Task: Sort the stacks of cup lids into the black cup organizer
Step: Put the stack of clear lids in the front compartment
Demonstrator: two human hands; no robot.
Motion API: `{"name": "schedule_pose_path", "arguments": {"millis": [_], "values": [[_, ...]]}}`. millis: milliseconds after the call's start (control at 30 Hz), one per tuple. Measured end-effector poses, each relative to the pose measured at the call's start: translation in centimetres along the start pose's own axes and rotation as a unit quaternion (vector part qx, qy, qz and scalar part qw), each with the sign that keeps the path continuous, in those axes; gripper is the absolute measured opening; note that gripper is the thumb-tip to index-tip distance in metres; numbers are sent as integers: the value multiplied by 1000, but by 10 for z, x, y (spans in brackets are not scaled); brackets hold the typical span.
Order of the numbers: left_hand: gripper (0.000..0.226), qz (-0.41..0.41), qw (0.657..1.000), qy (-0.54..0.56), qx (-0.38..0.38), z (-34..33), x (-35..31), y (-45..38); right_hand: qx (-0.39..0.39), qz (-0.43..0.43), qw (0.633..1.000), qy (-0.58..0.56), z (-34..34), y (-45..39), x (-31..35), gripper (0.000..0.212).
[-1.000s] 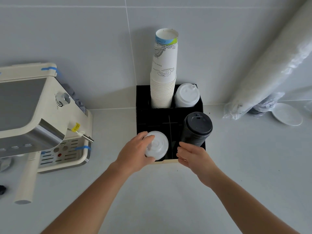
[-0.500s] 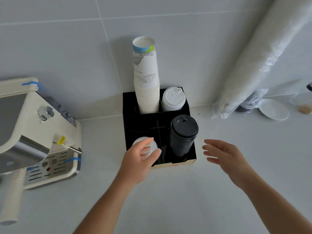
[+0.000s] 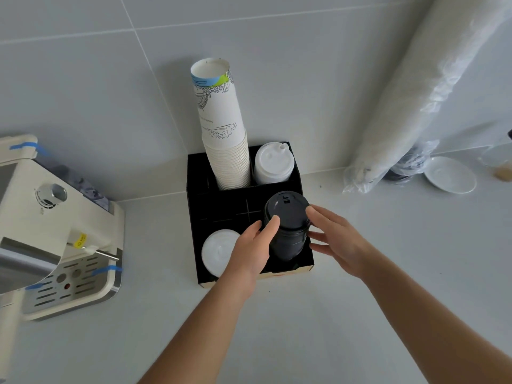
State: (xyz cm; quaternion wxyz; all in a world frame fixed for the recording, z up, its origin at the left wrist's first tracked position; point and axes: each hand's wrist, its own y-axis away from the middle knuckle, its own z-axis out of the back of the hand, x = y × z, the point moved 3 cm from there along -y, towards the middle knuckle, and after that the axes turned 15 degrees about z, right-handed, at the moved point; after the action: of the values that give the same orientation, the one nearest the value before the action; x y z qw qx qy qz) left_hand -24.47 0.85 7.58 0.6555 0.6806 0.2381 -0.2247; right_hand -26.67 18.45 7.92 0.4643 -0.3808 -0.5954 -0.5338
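The black cup organizer (image 3: 194,189) stands on the white counter against the tiled wall. A tall stack of black lids (image 3: 286,209) rises from its front right compartment. My left hand (image 3: 249,253) presses its fingertips on the stack's left side, and my right hand (image 3: 340,242) touches its right side, so the stack sits between both hands. A low stack of white lids (image 3: 216,250) lies in the front left compartment, partly behind my left hand. Another white lid stack (image 3: 273,162) fills the back right compartment, beside a tall column of paper cups (image 3: 221,128).
A cream coffee machine (image 3: 55,231) stands close on the left. A long plastic-wrapped sleeve of cups (image 3: 415,92) leans against the wall at the right, with a white saucer (image 3: 450,176) near its foot.
My left hand left the white lid stack and moved right onto the black stack. My right hand, which had drawn away to the right, came back against the black stack.
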Motion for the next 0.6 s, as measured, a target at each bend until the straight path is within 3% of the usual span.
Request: {"name": "schedule_pose_path", "arguments": {"millis": [133, 433, 600], "values": [[21, 3, 1000, 21, 11, -7, -4, -4, -2, 6, 1000, -4, -3, -2, -4, 39], [40, -6, 1000, 24, -9, -4, -1, 0, -22, 25, 999, -31, -12, 4, -4, 28], [16, -9, 1000, 23, -19, 4, 1, 5, -13, 15, 999, -41, -19, 7, -8, 18]]}}
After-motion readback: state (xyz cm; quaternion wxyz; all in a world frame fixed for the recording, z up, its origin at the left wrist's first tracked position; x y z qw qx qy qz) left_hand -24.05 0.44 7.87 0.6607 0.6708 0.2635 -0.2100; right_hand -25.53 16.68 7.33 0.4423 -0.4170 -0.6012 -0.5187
